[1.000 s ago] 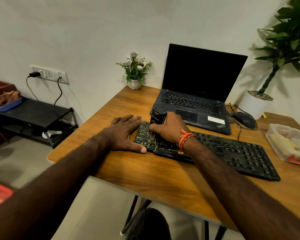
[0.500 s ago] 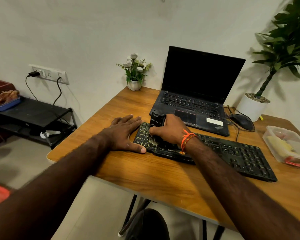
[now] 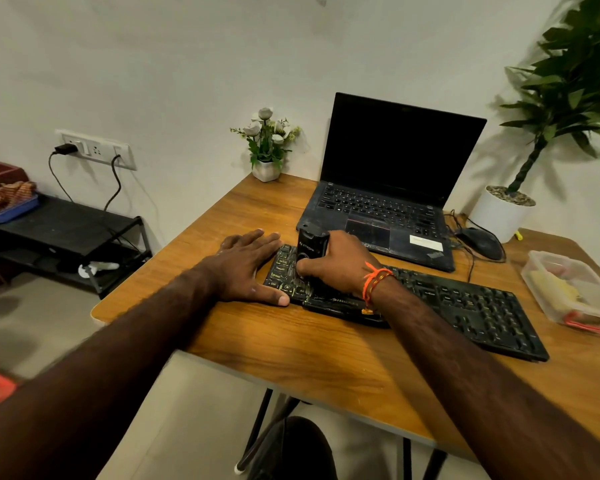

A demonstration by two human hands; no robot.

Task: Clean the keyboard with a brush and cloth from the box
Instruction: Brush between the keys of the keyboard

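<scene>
A long black keyboard (image 3: 465, 306) lies slanted across the wooden table (image 3: 326, 358). My right hand (image 3: 340, 263) grips a black block-shaped brush (image 3: 310, 249) and holds it upright on the keyboard's left end, bristles down on the keys. Beside that end, my left hand (image 3: 246, 268) rests flat on the table with straight fingers, its thumb touching the keyboard's front left corner. At the table's right edge stands a clear plastic box (image 3: 568, 289) with a yellowish cloth inside.
An open black laptop (image 3: 388, 188) sits behind the keyboard, a mouse (image 3: 480, 242) and cables to its right. A small flower pot (image 3: 266, 168) and a large potted plant (image 3: 503, 216) stand at the back. A low black shelf (image 3: 66, 233) is on the left.
The view has drifted slightly. My right hand has shifted the brush a little over the keyboard's left keys. My left hand has stayed put.
</scene>
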